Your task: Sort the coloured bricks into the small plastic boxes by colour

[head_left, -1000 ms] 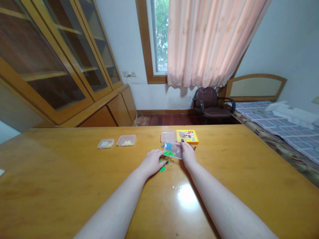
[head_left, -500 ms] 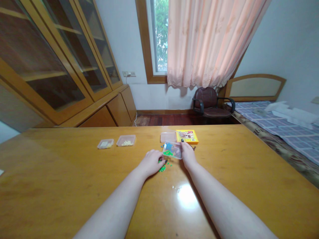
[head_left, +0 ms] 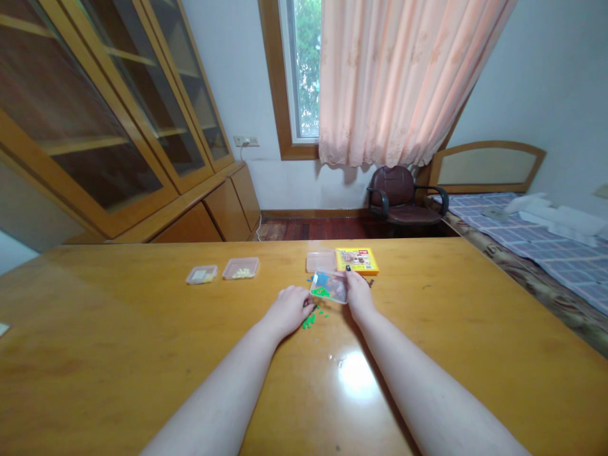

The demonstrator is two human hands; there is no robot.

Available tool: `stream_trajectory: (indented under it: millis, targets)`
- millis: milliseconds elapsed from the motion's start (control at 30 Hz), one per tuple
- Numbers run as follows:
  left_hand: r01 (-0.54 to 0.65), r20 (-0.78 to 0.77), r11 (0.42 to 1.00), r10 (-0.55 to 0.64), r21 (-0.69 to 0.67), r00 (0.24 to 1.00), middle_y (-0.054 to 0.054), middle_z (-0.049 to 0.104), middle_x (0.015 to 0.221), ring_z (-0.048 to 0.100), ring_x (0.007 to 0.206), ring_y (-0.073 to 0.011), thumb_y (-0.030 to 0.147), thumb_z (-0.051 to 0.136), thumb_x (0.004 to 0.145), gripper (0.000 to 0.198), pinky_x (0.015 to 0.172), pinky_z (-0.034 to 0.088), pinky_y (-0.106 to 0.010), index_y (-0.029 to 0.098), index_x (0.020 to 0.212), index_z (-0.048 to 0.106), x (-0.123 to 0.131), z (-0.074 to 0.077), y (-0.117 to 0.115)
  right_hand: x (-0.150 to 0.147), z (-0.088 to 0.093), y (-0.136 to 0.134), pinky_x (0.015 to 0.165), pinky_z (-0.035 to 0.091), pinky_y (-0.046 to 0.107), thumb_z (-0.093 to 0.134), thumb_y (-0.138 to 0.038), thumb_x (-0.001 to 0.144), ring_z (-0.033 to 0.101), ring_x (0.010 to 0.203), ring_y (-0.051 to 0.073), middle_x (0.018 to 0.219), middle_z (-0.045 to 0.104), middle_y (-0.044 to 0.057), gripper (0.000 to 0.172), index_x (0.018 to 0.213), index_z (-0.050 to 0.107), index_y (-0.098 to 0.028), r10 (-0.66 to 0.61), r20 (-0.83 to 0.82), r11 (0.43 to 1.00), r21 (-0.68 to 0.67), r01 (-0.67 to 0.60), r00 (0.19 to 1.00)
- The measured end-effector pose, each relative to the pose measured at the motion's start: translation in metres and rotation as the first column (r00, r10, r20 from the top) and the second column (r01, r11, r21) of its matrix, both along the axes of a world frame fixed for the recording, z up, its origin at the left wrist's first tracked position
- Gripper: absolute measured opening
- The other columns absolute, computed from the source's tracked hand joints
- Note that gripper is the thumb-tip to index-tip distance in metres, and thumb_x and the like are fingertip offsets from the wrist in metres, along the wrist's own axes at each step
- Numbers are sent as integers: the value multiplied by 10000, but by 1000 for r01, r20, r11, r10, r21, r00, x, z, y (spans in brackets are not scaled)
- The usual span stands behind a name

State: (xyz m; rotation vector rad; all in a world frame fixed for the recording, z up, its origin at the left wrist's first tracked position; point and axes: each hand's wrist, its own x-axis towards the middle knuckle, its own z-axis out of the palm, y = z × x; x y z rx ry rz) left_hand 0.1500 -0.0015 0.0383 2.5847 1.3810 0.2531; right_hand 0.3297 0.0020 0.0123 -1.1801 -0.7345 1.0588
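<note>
My right hand (head_left: 361, 292) grips the right side of a small clear plastic box (head_left: 338, 295), held tilted just above the table. Several small green pieces (head_left: 321, 292) lie in its left part, and blue shows through the box. My left hand (head_left: 291, 310) is at the box's left side, fingers curled and thumb bent in towards them; what they pinch, if anything, is hidden. Loose green pieces (head_left: 308, 320) are scattered on the table beside and below the left fingertips. A few blue pieces (head_left: 309, 278) show behind the box, and brown pieces (head_left: 371, 282) beyond the right hand.
Behind the hands lie a pale clear tray (head_left: 320, 261) and a yellow printed box (head_left: 357, 260). To the left, a clear tray (head_left: 240, 268) holds cream pieces, next to a smaller clear container (head_left: 202, 275). The wooden table (head_left: 142, 354) ends before a chair (head_left: 401, 196).
My left thumb has drawn in slightly towards the curled fingers. My right hand and the clear box have stayed almost where they were.
</note>
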Motion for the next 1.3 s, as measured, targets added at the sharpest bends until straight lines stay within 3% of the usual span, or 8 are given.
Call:
stream_trajectory:
  millis: [267,400,767,1300]
  targets:
    - [-149,-59,989,150,23,987,-39,609,823,536,817,-183,314,469,837,167,721,370,-281,201,800,586,-2,0,3,0,2,-1,529,413,271,484,-427,701,549,532,158,647,667,28,270,688,602,-184,5,33,1000,-14,-4,999]
    - [-137,-45,991,137,-2,990,-35,607,826,535,819,-191,335,539,795,138,705,368,-278,202,798,576,-2,3,3,1,2,-2,515,408,273,504,-440,689,541,522,161,641,665,19,265,680,600,-193,1,14,1000,-5,-1,1000]
    - [-170,-95,985,171,22,981,-44,609,809,540,814,-197,311,472,842,161,706,367,-290,194,789,570,0,3,2,2,-4,1,538,419,270,512,-449,690,569,579,172,647,665,21,275,707,607,-191,22,-18,1000,11,-22,1000]
    - [-198,-23,980,198,-11,980,-35,603,800,557,783,-178,258,435,853,131,676,370,-265,186,802,531,3,6,1,1,-8,3,518,420,270,512,-460,690,577,574,173,677,673,31,287,734,602,-192,30,-31,1000,-3,-30,999]
